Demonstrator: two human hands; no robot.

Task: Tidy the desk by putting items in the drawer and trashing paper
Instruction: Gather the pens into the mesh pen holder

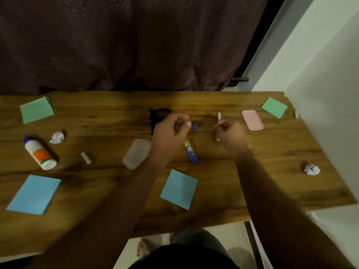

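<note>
My left hand point(171, 131) hovers over the middle of the wooden desk point(272, 156) with its fingers curled. A small blue piece point(195, 126) lies right at its fingertips; whether they touch it is unclear. A dark pouch-like thing point(157, 115) is partly hidden behind that hand. My right hand point(230, 133) is curled, and a white cylinder end point(217, 138) pokes out under it. Another white cylinder point(219, 115) lies just beyond its fingertips. A blue and yellow stick point(190, 151) lies between my forearms. Crumpled paper balls sit at the left point(57, 137) and right point(311, 169).
A glue bottle point(39, 153), a white cylinder point(86, 158) and a clear plastic box point(136, 154) lie on the left half. Blue notes point(34, 194) point(178, 188), green notes point(37, 109) point(274, 107), a pink case point(252, 120) and a small cylinder point(295, 114) are spread around. A dark curtain hangs behind.
</note>
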